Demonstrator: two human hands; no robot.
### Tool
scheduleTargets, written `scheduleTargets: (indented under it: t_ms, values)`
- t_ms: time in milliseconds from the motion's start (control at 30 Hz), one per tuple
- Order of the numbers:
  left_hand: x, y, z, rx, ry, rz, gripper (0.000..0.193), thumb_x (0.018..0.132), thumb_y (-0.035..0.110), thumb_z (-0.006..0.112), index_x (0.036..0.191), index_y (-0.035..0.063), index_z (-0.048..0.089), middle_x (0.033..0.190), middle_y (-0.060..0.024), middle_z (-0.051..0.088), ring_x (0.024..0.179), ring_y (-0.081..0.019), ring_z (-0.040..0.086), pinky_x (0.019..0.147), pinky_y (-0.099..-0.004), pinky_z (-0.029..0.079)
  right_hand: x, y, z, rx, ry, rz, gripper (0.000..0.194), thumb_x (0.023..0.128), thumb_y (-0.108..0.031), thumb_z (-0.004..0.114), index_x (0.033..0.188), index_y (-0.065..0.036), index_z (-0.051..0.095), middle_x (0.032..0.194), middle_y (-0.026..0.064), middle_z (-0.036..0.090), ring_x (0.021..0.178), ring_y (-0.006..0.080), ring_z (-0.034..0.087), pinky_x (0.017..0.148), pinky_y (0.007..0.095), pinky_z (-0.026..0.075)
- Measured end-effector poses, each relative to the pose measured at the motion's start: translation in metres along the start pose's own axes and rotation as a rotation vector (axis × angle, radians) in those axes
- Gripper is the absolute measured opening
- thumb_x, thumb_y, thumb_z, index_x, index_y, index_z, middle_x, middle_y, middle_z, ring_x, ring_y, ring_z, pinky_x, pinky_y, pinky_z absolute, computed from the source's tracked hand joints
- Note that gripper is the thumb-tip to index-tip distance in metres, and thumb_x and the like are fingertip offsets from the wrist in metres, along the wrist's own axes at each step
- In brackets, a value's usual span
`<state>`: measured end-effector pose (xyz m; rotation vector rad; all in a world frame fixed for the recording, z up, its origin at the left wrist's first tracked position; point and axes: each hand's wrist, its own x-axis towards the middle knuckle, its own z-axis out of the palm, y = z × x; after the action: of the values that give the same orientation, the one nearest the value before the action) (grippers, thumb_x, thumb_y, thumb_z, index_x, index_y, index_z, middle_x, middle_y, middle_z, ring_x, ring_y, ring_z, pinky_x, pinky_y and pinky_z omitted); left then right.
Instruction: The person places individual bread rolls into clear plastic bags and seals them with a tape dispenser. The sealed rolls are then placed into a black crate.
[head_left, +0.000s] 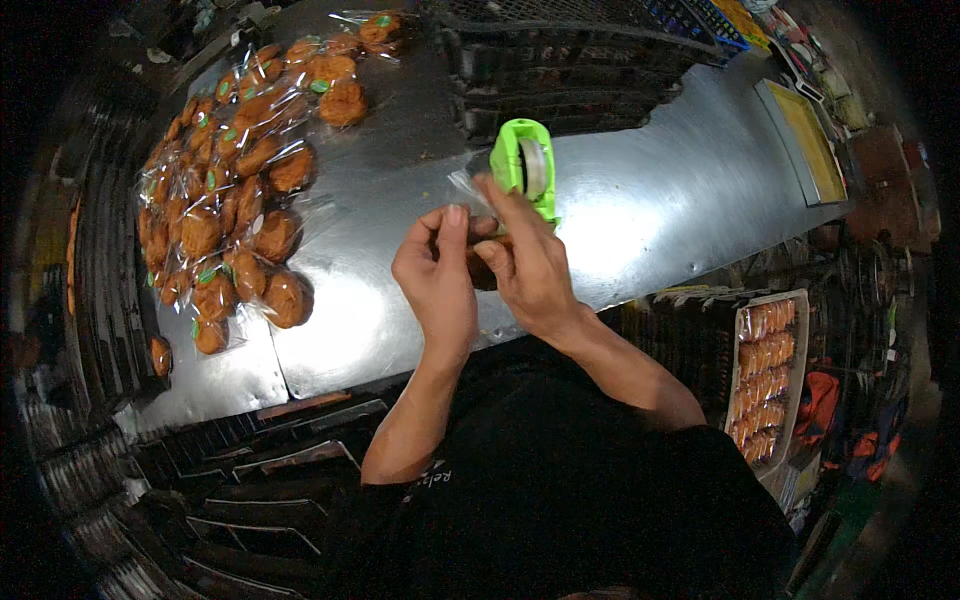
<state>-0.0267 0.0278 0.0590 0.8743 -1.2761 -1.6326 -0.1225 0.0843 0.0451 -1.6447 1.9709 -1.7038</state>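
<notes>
Between my hands, over the metal table, is a round brown bun (482, 271) in a clear plastic bag (465, 187), largely hidden by my fingers. My left hand (442, 277) pinches the bag, thumb and forefinger together. My right hand (529, 262) is at the bun's other side, its forefinger reaching up along the bag beside the tape dispenser. This green tape dispenser (553, 180) stands just beyond my right fingers, with a roll of clear tape in it. To the left lies a heap of bagged brown buns (201, 232), several with small green stickers.
The metal table (360, 315) spans the view. Black plastic crates (555, 75) stand at its back, a shallow tray with a yellow bottom (806, 142) at its right end. Below right is a box of wrapped baked goods (765, 375). Stacked dark trays (255, 502) are at the lower left.
</notes>
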Motion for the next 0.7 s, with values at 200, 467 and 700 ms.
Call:
scheduleTargets:
  t_ms: [200, 467, 700]
  values:
    - [0.016, -0.013, 0.004, 0.323, -0.243, 0.314, 0.02, 0.1, 0.016, 0.058, 0.115, 0.0035, 0.056, 0.102, -0.0071, 0.059, 0.094, -0.0114, 0.056, 0.078, -0.0262, 0.048, 0.014, 0.015, -0.053, 0.003, -0.201, 0.023, 0.023, 0.083, -0.005, 0.067, 0.105, -0.005, 0.06, 0.102, 0.0139, 0.065, 0.095, 0.0354, 0.062, 0.087, 0.0457, 0.047]
    - [0.006, -0.008, 0.043, 0.174, -0.182, -0.039, 0.032, 0.093, 0.013, 0.069, 0.119, 0.0008, 0.055, 0.095, -0.0074, 0.061, 0.086, -0.0118, 0.057, 0.073, -0.0279, 0.048, 0.016, 0.052, -0.08, -0.006, -0.115, -0.147, 0.013, 0.085, -0.011, 0.068, 0.096, -0.005, 0.064, 0.093, 0.0133, 0.061, 0.088, 0.0362, 0.06, 0.081, 0.0431, 0.048]
    - [-0.009, -0.024, 0.059, 0.062, 0.099, -0.235, 0.015, 0.089, 0.008, 0.072, 0.081, 0.0027, 0.06, 0.08, -0.002, 0.053, 0.079, -0.0093, 0.05, 0.074, -0.0236, 0.042, 0.003, 0.066, -0.057, 0.451, -0.057, 0.305, 0.008, 0.09, -0.003, 0.064, 0.091, -0.001, 0.056, 0.108, 0.0089, 0.058, 0.092, 0.0147, 0.056, 0.082, 0.0297, 0.048]
